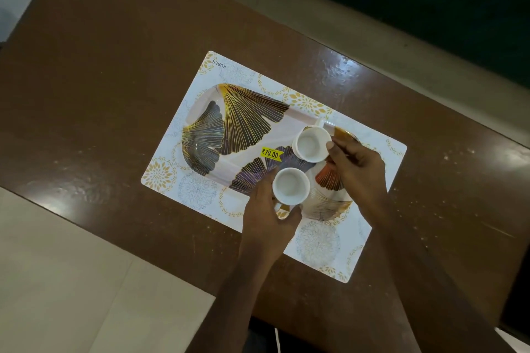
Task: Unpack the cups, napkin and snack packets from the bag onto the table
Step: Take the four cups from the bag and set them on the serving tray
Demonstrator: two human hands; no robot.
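— What do we have on the bench (100, 71)?

— A brown bench with a white placemat (370, 249) printed with gold and grey flowers, and a tray (246, 120) with dark, gold-lined leaf shapes lying on the placemat. A yellow price sticker (271, 153) sits near the middle of the tray.

— And the cups?

— We see two white cups, both upright with their mouths open toward us. The nearer cup (290, 186) is at the tray's near edge; the farther cup (311, 144) is toward the tray's far edge, at its right end. The two stand near each other but apart.

— What are our hands doing?

— Our left hand (269, 215) wraps the nearer cup from the side and below, thumb and fingers closed around its wall. Our right hand (355, 169) reaches in from the right, with the thumb tip touching the rim of the farther cup; the fingers curl narrow, and we cannot tell whether they really grip that cup.

— Do the cups rest on the tray?

— We cannot tell whether they touch it or hang just above it.
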